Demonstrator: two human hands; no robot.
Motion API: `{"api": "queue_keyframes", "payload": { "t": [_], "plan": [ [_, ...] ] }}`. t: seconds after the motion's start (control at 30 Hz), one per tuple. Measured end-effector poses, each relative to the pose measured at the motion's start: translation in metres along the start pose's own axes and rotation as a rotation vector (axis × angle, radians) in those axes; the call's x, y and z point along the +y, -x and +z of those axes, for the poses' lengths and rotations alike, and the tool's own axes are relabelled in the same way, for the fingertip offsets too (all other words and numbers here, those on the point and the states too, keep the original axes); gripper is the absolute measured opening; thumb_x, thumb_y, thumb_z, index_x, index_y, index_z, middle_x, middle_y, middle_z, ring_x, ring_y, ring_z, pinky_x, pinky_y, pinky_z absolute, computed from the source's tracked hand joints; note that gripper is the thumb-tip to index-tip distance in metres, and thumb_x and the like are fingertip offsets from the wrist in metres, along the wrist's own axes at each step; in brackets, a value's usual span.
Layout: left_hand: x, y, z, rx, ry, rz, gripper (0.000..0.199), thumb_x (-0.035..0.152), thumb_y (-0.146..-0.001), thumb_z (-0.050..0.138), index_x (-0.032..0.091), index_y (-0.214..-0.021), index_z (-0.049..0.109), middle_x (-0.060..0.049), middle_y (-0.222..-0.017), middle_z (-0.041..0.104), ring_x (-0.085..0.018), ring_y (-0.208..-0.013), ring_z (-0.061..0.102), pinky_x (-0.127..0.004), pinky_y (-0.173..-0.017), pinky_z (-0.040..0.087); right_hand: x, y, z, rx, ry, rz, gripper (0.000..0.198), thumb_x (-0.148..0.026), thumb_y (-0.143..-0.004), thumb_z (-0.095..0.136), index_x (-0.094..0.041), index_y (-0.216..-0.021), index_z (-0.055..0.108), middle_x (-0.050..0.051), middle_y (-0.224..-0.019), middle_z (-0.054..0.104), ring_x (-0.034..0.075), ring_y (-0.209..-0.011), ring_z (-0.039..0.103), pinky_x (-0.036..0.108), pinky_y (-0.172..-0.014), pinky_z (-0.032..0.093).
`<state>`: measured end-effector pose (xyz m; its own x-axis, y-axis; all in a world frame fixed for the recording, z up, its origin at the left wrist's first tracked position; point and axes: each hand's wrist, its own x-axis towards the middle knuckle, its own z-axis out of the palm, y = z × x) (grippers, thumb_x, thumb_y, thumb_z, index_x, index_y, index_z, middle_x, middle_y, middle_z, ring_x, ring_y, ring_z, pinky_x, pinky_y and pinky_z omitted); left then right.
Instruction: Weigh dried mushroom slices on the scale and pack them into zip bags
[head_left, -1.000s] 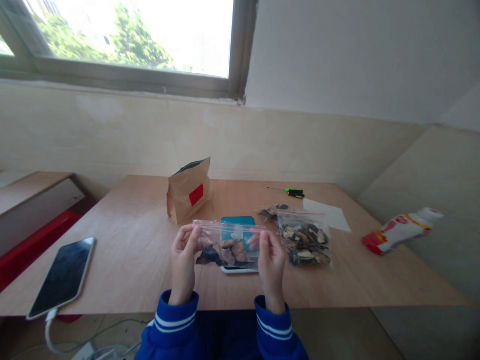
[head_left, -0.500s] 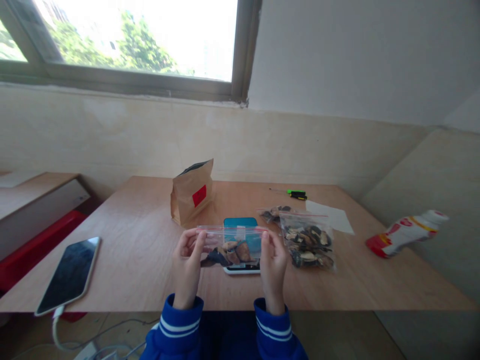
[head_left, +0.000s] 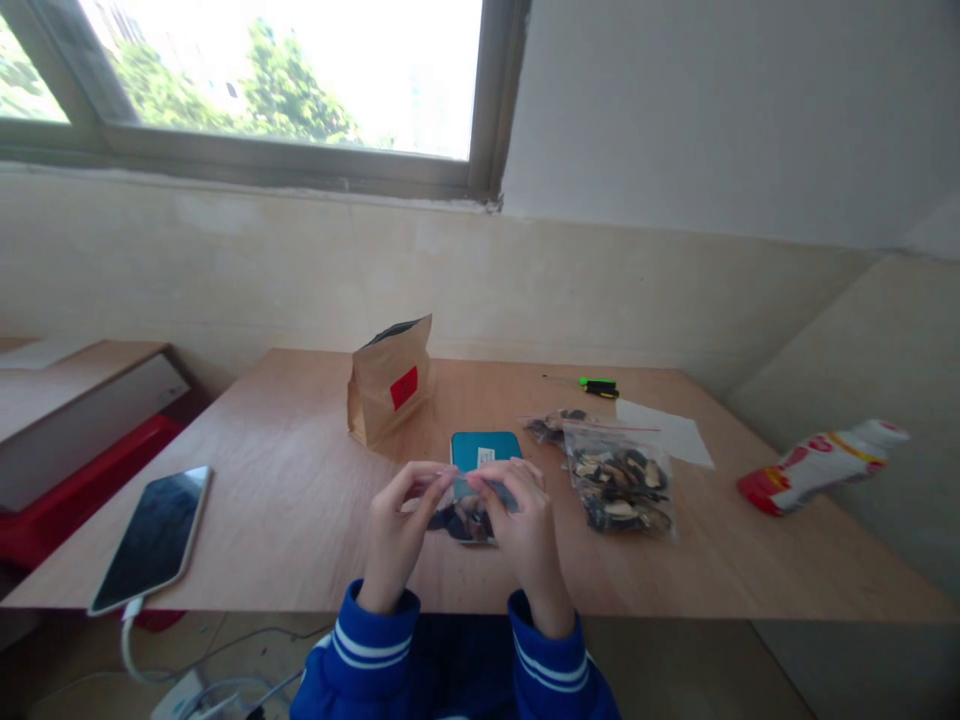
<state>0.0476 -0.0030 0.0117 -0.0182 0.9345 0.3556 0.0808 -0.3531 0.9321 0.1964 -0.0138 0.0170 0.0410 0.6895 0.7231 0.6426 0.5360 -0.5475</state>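
Note:
Between my hands hangs a clear zip bag [head_left: 459,520] with dark and brown dried slices in it, perhaps mushrooms. My left hand [head_left: 405,515] pinches its top edge between thumb and fingers. Close beside it, my right hand [head_left: 519,510] pinches the same edge, the two thumbs nearly touching. Behind the bag lies a flat blue-topped device [head_left: 469,449] with a small white label, partly covered by my hands. To the right rests a fuller zip bag [head_left: 619,485] of similar slices, and a smaller bag [head_left: 551,427] lies behind it.
A brown paper pouch [head_left: 390,385] with a red label stands at the back left. A phone [head_left: 154,538] on a cable lies at the left edge. Screwdrivers [head_left: 598,385], white paper [head_left: 667,435] and a tilted red-and-white bottle [head_left: 821,468] are on the right.
My hands have come together along the bag's top edge, from its two ends to near its middle. The bag is no longer stretched flat. The view has shifted slightly.

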Motion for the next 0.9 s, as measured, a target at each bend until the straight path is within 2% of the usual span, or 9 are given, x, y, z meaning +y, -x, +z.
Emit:
{"api": "queue_keyframes", "payload": {
  "t": [0.17, 0.3, 0.4, 0.5, 0.63, 0.8, 0.9],
  "plan": [
    [0.005, 0.002, -0.001, -0.057, 0.076, -0.085, 0.018, 0.037, -0.082, 0.066, 0.018, -0.083, 0.068, -0.003, -0.077, 0.073, -0.016, -0.071, 0.070, -0.023, -0.063, 0.056, 0.001, 0.000, -0.001, 0.012, -0.016, 0.038, 0.019, -0.023, -0.091, 0.058, -0.022, -0.073, 0.063, -0.001, -0.073, 0.070, 0.017, -0.075, 0.063, 0.034, -0.081, 0.042],
    [0.006, 0.003, 0.002, -0.033, 0.126, -0.144, 0.022, 0.039, -0.081, 0.067, 0.018, -0.082, 0.067, -0.003, -0.074, 0.071, -0.016, -0.069, 0.069, -0.024, -0.062, 0.056, 0.000, 0.000, 0.000, 0.002, 0.001, 0.038, 0.021, -0.024, -0.092, 0.055, -0.022, -0.073, 0.063, 0.000, -0.070, 0.070, 0.018, -0.072, 0.063, 0.035, -0.077, 0.042],
    [0.006, 0.004, 0.003, 0.013, 0.140, -0.144, 0.021, 0.039, -0.080, 0.068, 0.018, -0.084, 0.066, -0.002, -0.074, 0.071, -0.015, -0.067, 0.068, -0.023, -0.062, 0.056, -0.005, -0.002, -0.001, -0.039, -0.009, 0.054, 0.011, -0.027, -0.091, 0.057, -0.023, -0.089, 0.066, 0.002, -0.083, 0.073, 0.019, -0.080, 0.065, 0.035, -0.082, 0.043],
    [0.006, 0.005, 0.002, 0.035, 0.134, -0.152, 0.021, 0.039, -0.080, 0.068, 0.018, -0.084, 0.065, -0.001, -0.073, 0.071, -0.014, -0.066, 0.068, -0.022, -0.061, 0.055, -0.011, -0.005, -0.002, -0.064, -0.030, 0.078, 0.015, -0.028, -0.090, 0.060, -0.024, -0.103, 0.065, 0.003, -0.094, 0.073, 0.020, -0.089, 0.065, 0.036, -0.087, 0.043],
    [0.005, 0.007, 0.001, 0.029, 0.126, -0.187, 0.023, 0.041, -0.081, 0.067, 0.018, -0.084, 0.064, -0.001, -0.072, 0.071, -0.015, -0.067, 0.068, -0.022, -0.059, 0.054, -0.012, -0.006, 0.002, -0.055, -0.083, 0.035, 0.006, -0.026, -0.090, 0.060, -0.022, -0.088, 0.064, 0.003, -0.093, 0.072, 0.020, -0.094, 0.064, 0.036, -0.087, 0.043],
    [0.005, 0.009, 0.001, 0.003, 0.130, -0.187, 0.023, 0.041, -0.081, 0.066, 0.018, -0.086, 0.065, -0.002, -0.075, 0.073, -0.016, -0.067, 0.069, -0.024, -0.061, 0.055, -0.009, -0.005, 0.007, -0.026, -0.050, 0.029, 0.013, -0.021, -0.089, 0.059, -0.022, -0.077, 0.061, 0.001, -0.074, 0.068, 0.018, -0.076, 0.062, 0.033, -0.076, 0.044],
    [0.004, 0.010, 0.003, -0.003, 0.114, -0.187, 0.024, 0.042, -0.081, 0.067, 0.018, -0.085, 0.066, -0.003, -0.077, 0.073, -0.017, -0.071, 0.071, -0.025, -0.062, 0.056, -0.009, -0.003, 0.007, 0.000, -0.015, 0.039, 0.017, -0.017, -0.089, 0.056, -0.022, -0.073, 0.059, 0.000, -0.070, 0.066, 0.018, -0.071, 0.061, 0.033, -0.072, 0.043]
  ]
}}
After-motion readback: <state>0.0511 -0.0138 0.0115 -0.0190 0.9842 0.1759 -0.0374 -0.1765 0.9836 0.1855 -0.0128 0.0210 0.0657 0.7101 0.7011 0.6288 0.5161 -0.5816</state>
